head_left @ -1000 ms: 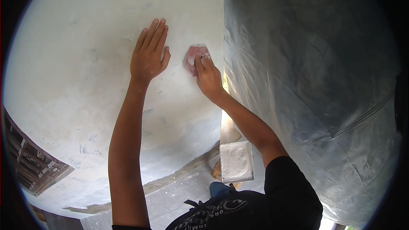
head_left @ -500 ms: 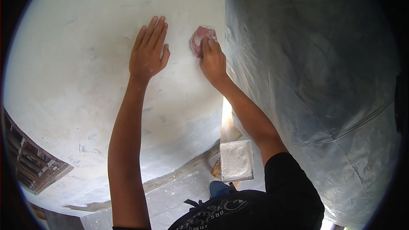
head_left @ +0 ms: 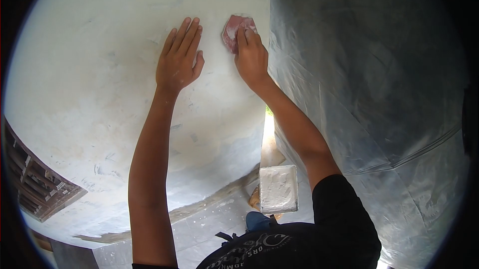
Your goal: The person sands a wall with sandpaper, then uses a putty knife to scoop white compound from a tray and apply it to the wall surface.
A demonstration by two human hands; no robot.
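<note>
Compared with before, the right hand (head_left: 252, 59) has moved higher on the pale wall (head_left: 110, 94), near its edge. It is grasping a reddish, white-smeared pad (head_left: 233, 33), which lies against the wall at its fingertips. The left hand (head_left: 178, 62) holds nothing; it is laid open on the wall, to the left of the pad. Well below the right hand is a square container (head_left: 278, 189) of white paste.
</note>
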